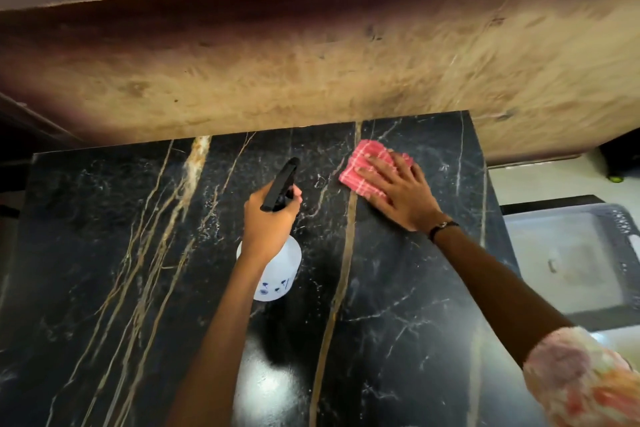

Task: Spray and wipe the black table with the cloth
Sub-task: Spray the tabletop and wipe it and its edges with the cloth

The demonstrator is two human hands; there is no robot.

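Head view shows the big black table (104,253) with gold and white lines in it. It fills most of what I see, and a brown wall sits on its far side. A grey tub (568,253) sits off to the right, past the table edge.

My right hand (398,191) lies flat and open on the pink cloth (360,163), pressing it down on the far right part of the table. My left hand (272,218) is wrapped tight around the black top of the white spray bottle (277,274), held above the middle of the table with the nozzle pointing far.

I think I am in the wiping step now. Next I should slide the cloth across the wet spots, pushing evenly, and spray the left side, which looks like it has not been wiped.
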